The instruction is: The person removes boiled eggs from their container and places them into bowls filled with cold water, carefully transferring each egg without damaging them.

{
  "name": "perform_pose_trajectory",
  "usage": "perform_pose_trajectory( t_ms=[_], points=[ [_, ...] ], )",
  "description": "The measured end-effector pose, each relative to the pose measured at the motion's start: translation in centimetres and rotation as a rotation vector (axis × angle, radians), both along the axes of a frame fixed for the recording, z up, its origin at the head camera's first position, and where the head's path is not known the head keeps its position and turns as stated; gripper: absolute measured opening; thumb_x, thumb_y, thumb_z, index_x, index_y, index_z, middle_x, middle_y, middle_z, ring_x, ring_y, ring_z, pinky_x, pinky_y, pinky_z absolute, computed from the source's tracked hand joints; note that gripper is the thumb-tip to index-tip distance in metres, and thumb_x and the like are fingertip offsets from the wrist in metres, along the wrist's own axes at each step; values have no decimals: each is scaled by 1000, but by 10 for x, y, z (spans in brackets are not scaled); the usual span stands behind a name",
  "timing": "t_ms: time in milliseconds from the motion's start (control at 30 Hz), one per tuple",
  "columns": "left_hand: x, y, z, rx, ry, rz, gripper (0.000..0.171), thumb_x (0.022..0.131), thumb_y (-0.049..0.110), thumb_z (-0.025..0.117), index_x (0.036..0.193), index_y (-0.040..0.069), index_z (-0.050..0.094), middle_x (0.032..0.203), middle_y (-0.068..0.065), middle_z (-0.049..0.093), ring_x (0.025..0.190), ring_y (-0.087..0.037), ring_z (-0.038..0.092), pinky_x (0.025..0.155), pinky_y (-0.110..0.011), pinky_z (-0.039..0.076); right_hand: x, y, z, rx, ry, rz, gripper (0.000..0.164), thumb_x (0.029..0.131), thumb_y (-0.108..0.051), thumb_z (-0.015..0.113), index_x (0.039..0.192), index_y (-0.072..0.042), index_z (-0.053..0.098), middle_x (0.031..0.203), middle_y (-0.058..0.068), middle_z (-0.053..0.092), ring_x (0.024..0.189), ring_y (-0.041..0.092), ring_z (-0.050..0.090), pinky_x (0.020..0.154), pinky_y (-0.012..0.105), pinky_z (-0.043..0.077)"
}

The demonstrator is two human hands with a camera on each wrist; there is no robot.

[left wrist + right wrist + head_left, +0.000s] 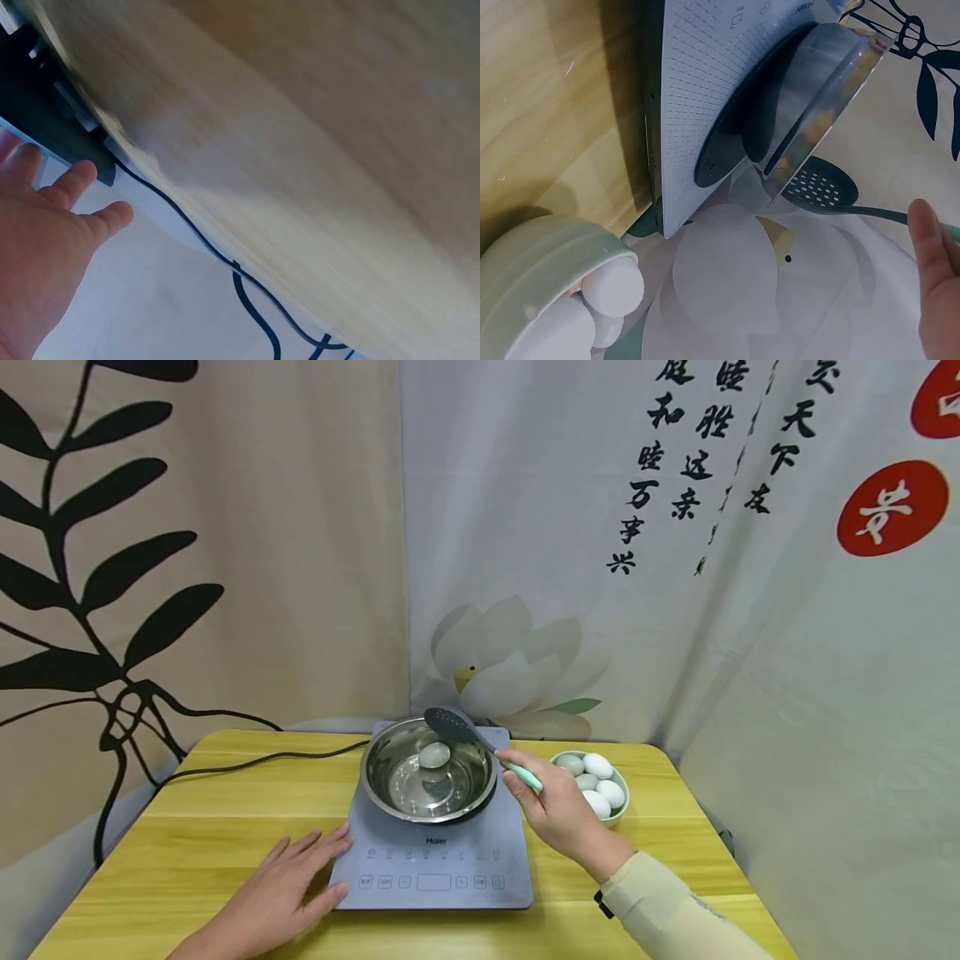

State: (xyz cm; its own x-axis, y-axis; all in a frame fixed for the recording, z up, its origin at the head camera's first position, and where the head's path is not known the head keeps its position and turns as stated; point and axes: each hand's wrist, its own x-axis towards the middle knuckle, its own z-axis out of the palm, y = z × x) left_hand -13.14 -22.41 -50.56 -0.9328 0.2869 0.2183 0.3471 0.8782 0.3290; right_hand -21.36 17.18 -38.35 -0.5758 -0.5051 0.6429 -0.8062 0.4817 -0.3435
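My right hand (558, 810) grips the mint-green handle of a slotted spoon (450, 725). Its dark perforated head is raised over the back right rim of a steel pot (423, 815). Inside the pot, one pale egg (434, 755) shows. The pot stands on a flat Haier induction cooker (442, 860). My left hand (281, 889) has its fingers spread, with the fingertips at the cooker's left edge. From the right wrist view, the perforated spoon head (826, 184) appears beyond the pot's rim, and the thumb lies along the handle.
To the right of the cooker, a pale green bowl (627, 806) holds several white and pale eggs. A black power cord (262, 761) runs left from the cooker across the wooden table (210, 835). Printed fabric (315, 527) hangs behind the table.
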Motion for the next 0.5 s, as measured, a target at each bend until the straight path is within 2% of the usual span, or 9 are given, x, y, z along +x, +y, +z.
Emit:
perform_pose_trajectory(
  t_ms=[333, 500],
  points=[
    [-1, 0, -3, -8, -8, 6, 63, 101, 65, 62, 150, 26, 63, 165, 6, 53, 142, -42, 59, 115, -76, 40, 2, -2, -6, 42, -75, 18, 33, 107, -12, 65, 139, -6, 67, 134, 8, 76, 124, 24, 74, 103, 41, 63],
    [-1, 0, -2, -5, -7, 5, 63, 101, 64, 63, 149, 25, 64, 164, 6, 53, 141, -42, 59, 114, -76, 40, 4, -2, -9, 50, -51, 33, 34, 105, -11, 66, 139, -6, 68, 135, 7, 76, 128, 25, 72, 106, 41, 61]
  ],
)
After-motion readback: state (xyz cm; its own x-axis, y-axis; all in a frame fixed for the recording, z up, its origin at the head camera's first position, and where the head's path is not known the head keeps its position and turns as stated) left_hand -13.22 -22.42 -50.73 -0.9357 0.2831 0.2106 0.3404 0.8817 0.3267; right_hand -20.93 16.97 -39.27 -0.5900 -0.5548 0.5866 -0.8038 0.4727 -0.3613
